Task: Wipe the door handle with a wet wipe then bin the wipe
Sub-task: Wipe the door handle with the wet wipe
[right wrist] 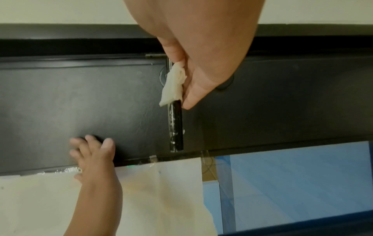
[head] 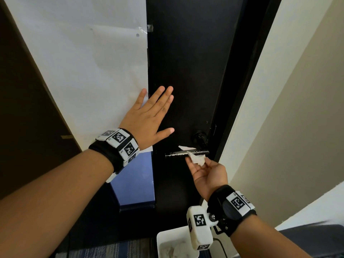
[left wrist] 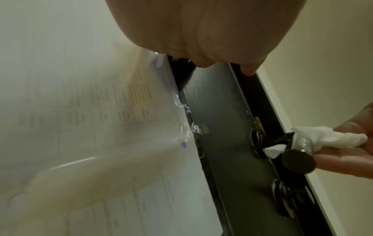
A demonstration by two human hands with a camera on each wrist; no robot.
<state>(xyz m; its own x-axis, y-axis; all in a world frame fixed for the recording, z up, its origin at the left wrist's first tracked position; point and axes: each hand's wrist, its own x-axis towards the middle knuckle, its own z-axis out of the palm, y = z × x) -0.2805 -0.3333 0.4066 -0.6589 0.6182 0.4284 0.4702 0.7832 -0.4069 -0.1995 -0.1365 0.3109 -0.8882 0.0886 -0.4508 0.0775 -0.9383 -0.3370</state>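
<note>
A black bar door handle [head: 176, 154] [right wrist: 176, 124] sticks out from the dark door [head: 186, 71], its end [left wrist: 298, 160] speckled with white marks. A white wet wipe [head: 198, 159] [left wrist: 331, 138] [right wrist: 174, 84] is draped over the handle near its base. My right hand [head: 206, 174] [right wrist: 201, 47], palm up, pinches the wipe around the bar with thumb and fingers [left wrist: 343, 159]. My left hand [head: 149, 118] [right wrist: 95, 153] lies flat on the door with fingers spread, up and left of the handle.
A white bin [head: 171, 230] with crumpled wipes inside stands on the floor below my right wrist. A round lock knob [head: 200, 136] sits above the handle. White paper [head: 93, 71] is taped over the panel left of the door. A beige wall [head: 279, 108] is on the right.
</note>
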